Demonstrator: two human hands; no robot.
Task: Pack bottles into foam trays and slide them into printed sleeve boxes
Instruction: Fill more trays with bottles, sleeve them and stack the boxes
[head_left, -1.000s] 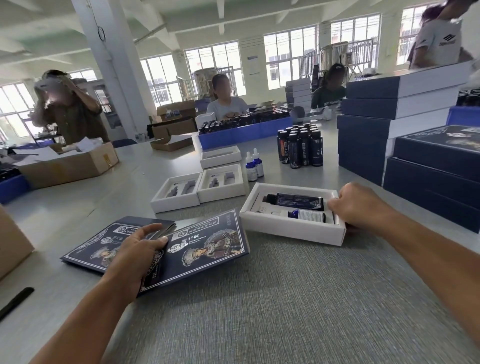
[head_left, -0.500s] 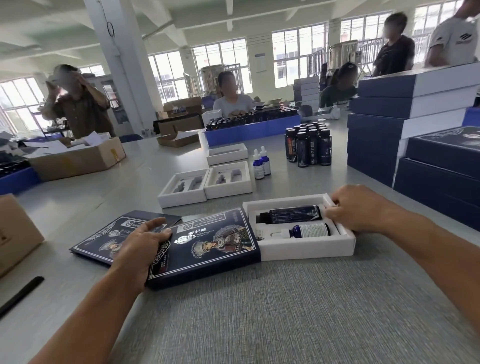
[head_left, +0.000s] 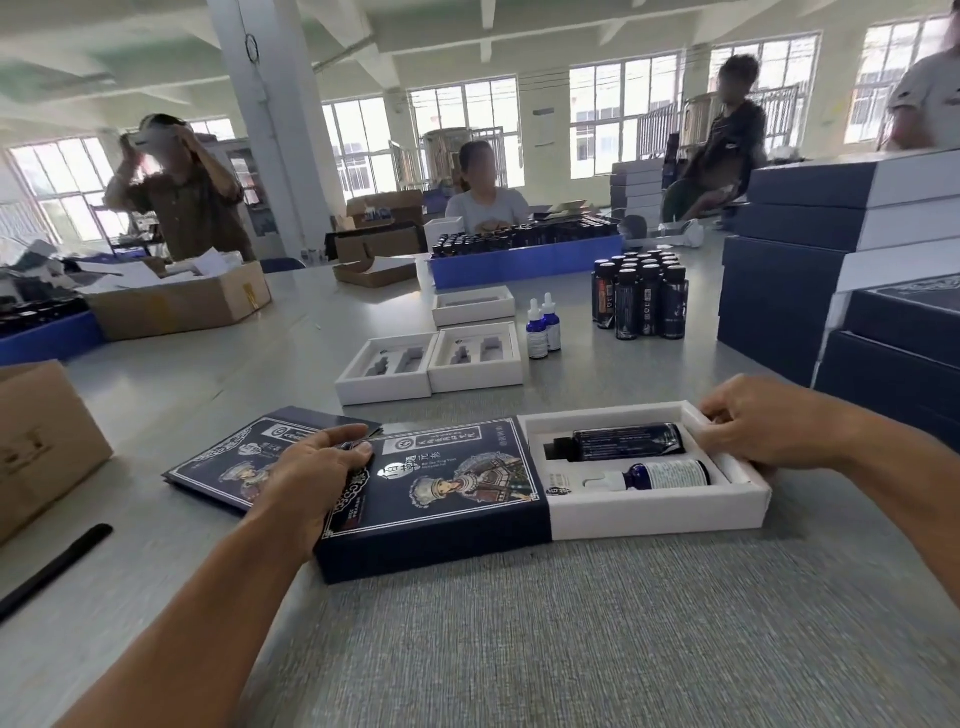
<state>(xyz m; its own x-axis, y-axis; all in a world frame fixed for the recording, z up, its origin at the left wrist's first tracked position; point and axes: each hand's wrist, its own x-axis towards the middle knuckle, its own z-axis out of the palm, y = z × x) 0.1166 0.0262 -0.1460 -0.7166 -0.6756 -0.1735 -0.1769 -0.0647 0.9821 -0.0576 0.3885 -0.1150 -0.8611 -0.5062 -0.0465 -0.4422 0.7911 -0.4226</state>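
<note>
Hands (head_left: 763, 423) on one two-bottle tray (head_left: 660, 512), seemingly.

Printed sleeve box (head_left: 447, 483): large Chinese characters, possibly "元", beside portrait; smaller print too blurred to read.

Matt white foam tray (head_left: 654, 512), glossy printed card sleeve (head_left: 452, 493), on woven grey table cloth (head_left: 571, 639).

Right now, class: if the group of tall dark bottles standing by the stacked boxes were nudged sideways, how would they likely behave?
The tall dark bottles look narrow and upright, so one probably tips easily. They stand tightly packed, so neighbours may topple together. Being round, a fallen one would likely roll across the table.
</note>
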